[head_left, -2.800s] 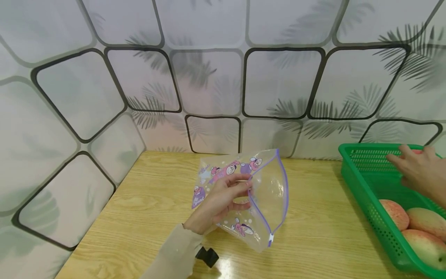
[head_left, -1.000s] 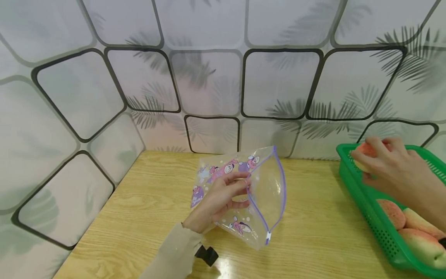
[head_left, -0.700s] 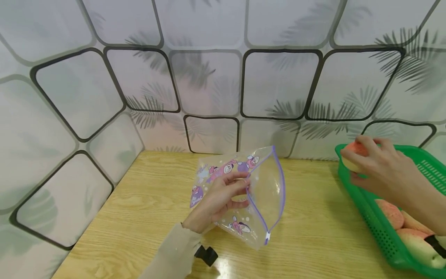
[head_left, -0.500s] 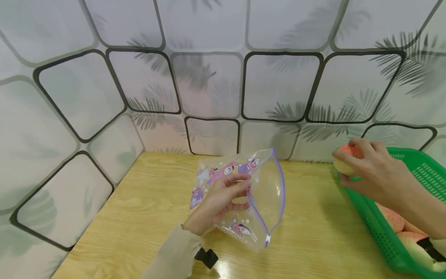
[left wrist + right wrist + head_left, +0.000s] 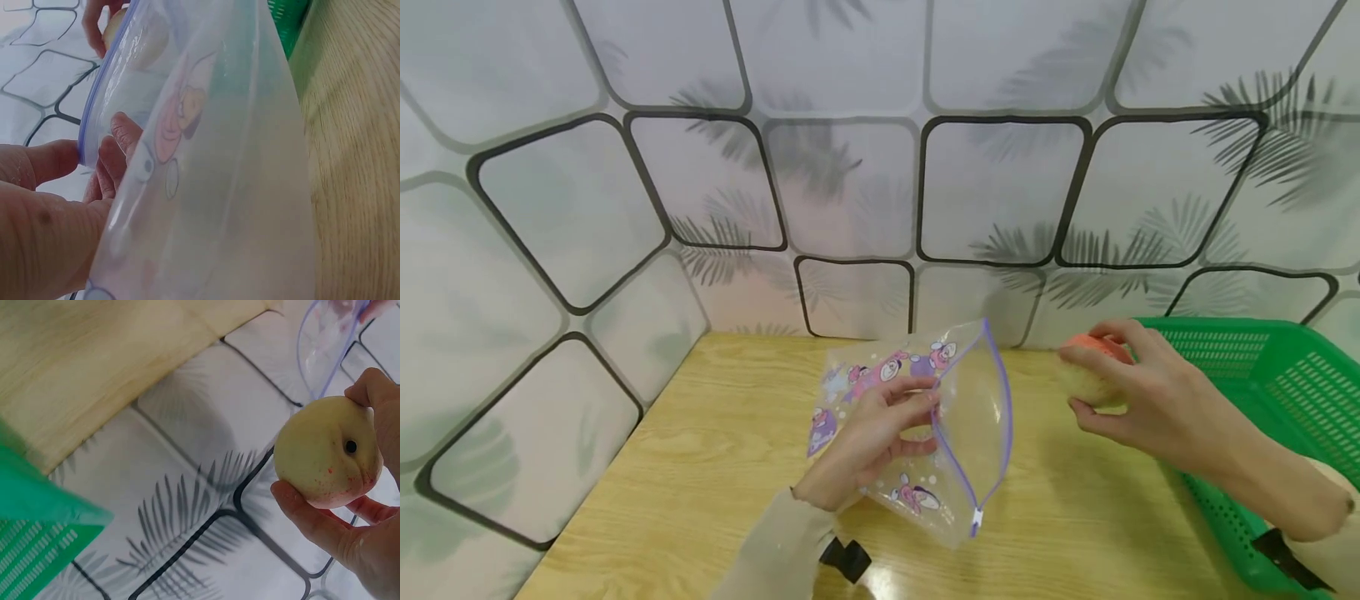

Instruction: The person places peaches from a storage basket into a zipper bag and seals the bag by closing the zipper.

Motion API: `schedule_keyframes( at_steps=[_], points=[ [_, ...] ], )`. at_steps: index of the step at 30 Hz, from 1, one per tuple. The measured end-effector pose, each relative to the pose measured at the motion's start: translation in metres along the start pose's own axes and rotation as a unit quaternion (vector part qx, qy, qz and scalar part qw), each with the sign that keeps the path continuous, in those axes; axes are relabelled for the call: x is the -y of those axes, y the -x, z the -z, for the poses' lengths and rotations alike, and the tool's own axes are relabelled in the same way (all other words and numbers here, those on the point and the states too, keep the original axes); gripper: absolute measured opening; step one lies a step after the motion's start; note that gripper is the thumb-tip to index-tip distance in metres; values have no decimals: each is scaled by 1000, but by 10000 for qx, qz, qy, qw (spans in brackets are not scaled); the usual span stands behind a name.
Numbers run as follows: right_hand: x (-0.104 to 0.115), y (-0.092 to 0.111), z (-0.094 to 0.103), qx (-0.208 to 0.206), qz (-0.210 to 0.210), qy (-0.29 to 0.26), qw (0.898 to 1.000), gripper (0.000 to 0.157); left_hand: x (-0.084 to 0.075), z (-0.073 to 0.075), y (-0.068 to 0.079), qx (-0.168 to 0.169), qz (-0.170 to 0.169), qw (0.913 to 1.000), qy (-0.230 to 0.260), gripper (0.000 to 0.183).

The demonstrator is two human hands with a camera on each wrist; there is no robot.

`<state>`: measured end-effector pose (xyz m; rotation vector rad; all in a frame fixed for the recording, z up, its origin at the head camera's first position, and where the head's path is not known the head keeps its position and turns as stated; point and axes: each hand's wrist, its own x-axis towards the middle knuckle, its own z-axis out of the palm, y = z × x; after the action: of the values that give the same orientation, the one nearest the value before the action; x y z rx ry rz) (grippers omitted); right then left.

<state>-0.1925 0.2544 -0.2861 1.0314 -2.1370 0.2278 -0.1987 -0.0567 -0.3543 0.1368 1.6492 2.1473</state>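
My left hand (image 5: 876,442) grips the near lip of a clear zip bag (image 5: 917,496) with a purple zip edge and pink and purple cartoon prints. Its mouth gapes toward the right, and a white slider (image 5: 977,518) sits at the lower corner. In the left wrist view the thumb and fingers are at the bag's purple rim. Between thumb and fingers my right hand (image 5: 1172,408) holds a peach (image 5: 1088,383), pale yellow with a red-orange top, to the right of the bag mouth. The right wrist view shows a small dark hole in this peach (image 5: 325,453).
A green perforated basket (image 5: 1217,350) stands on the right of the wooden table (image 5: 700,467), partly behind my right forearm. The patterned wall (image 5: 850,200) rises at the table's back and left edges. A black strap piece (image 5: 850,560) is by my left cuff.
My right hand has picked up the peach from the basket and carried it left, past the basket's rim toward the bag. The left hand keeps its hold on the bag, almost unmoved.
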Motion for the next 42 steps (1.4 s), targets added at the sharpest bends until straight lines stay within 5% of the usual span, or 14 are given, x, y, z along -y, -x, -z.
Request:
schedule_keyframes(
  at_steps=[10,31,42],
  points=[
    [23,-11,-11,232,-327,-883,9953,49,-3,-3,1,2,40,9999,111,38],
    [33,-23,-45,116,-58,-1390,9902,47,-4,-1,1,15,37,10000,-62,39],
    [33,-16,-60,693,395,-1280,9886,39,-5,-1,3,16,19,10000,9,40]
  ],
)
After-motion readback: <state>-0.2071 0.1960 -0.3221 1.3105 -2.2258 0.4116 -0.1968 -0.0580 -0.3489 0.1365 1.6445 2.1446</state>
